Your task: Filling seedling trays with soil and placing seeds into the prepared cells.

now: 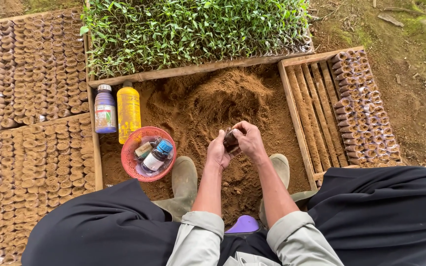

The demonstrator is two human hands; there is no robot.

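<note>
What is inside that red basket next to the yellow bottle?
The red basket holds a small bottle with a blue cap and a few smaller packets or vials beside it. Whatever lies beneath them is covered and cannot be made out.

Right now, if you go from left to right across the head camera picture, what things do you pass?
Trays of soil-filled pots → purple bottle → yellow bottle → red basket → left hand → small dark pot → right hand → wooden slatted tray → rows of filled pots.

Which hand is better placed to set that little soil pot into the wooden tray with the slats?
Probably the right hand: it grips the small soil pot alongside the left hand, and the slatted wooden tray lies on its side.
</note>
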